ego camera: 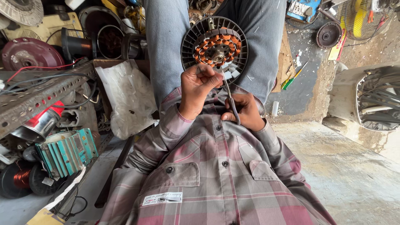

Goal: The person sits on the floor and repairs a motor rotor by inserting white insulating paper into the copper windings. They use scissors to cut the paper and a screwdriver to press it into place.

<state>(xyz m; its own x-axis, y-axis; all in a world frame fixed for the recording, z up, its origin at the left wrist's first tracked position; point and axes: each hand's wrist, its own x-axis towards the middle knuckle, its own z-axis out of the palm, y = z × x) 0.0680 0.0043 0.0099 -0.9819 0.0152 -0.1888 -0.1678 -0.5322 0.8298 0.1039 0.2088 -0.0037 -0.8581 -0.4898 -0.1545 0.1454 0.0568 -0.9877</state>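
Note:
A round black fan motor (214, 43) with orange-copper windings (217, 46) around a central metal hub rests upright on my lap, against my jeans. My left hand (196, 89) grips its lower rim with fingers and thumb. My right hand (246, 111) is closed on a thin grey metal tool (230, 96). The tool's tip points up at the white wire ends at the motor's lower edge. My plaid shirt fills the bottom of the view.
To the left lie a perforated metal angle bar (37, 98), a teal finned motor housing (66, 152), a copper wire spool (18, 179) and a crumpled plastic bag (127, 98). A green-yellow screwdriver (293, 77) lies on the floor; a white fan housing (375, 100) stands at right.

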